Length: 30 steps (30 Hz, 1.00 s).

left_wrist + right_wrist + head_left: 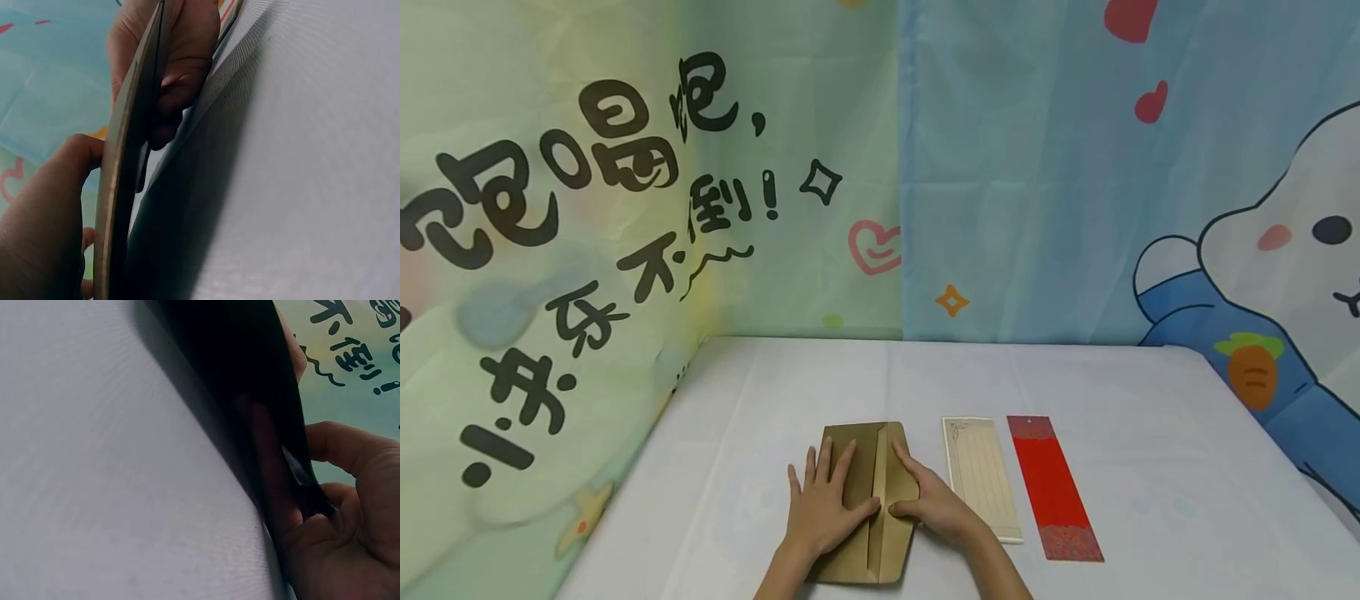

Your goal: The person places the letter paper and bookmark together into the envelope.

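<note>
A folded piece of brown kraft cardboard (853, 562) lies near the front of the table, with a crease line down its right part. My left hand (823, 512) rests on its left side, fingers straight and spread, thumb pointing to the crease. With the thumb on top, my right hand (940, 504) pinches the cardboard's right edge. In the right wrist view, fingers of the right hand (356, 525) reach behind the dark cardboard (250, 350). The left wrist view shows the cardboard (115, 175) edge-on between the left hand (44, 206) and the right hand (190, 56).
Right of the cardboard lies a cream lined card (981, 475), partly behind my right hand. Beside it is a red strip (1052, 483) with patterned ends. Both lie on the white tablecloth (1187, 467). A printed cloth backdrop (1015, 183) stands behind and to the left.
</note>
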Each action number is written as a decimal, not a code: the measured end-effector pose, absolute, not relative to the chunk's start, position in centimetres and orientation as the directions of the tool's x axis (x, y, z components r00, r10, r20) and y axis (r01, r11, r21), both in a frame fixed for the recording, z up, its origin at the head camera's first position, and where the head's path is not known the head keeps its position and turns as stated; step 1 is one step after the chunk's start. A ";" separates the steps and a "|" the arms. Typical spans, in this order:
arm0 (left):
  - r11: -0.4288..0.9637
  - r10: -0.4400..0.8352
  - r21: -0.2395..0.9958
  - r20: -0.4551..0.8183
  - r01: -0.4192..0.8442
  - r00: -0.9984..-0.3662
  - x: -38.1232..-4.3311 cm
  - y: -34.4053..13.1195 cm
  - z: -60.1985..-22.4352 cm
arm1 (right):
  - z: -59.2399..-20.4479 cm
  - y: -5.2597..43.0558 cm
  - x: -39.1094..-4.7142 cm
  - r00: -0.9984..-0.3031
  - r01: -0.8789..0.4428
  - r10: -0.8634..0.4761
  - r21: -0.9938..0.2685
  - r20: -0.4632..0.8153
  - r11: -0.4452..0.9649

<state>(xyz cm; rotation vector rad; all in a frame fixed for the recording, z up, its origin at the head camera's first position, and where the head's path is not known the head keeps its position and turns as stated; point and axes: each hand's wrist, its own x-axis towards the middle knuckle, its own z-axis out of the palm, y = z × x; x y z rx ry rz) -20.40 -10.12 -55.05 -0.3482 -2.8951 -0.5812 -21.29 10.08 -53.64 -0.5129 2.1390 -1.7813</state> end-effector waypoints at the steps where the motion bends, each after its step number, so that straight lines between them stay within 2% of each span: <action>1: 0.896 0.193 0.360 0.208 0.258 -0.959 -20.4 -10.1 -55.0 | -53.6 10.1 -21.3 -0.889 -0.075 -0.457 -0.984 -0.006 0.159; 9: 0.895 0.178 0.370 0.213 0.247 -0.961 -20.5 -9.9 -54.8 | -53.7 10.3 -21.3 -0.895 -0.094 -0.446 -0.983 0.015 0.156; 18: 0.902 0.147 0.354 0.284 0.246 -0.947 -20.8 -9.3 -54.9 | -54.0 10.5 -21.5 -0.872 -0.103 -0.485 -0.993 0.063 0.057; 26: 0.914 -0.002 0.376 0.378 0.151 -0.926 -21.3 -8.1 -54.5 | -53.1 10.5 -21.2 -0.861 -0.123 -0.500 -0.992 0.100 0.014; 30: 0.920 -0.033 0.368 0.410 0.133 -0.911 -21.3 -7.7 -54.3 | -52.5 10.4 -20.8 -0.861 -0.139 -0.494 -0.990 0.118 0.005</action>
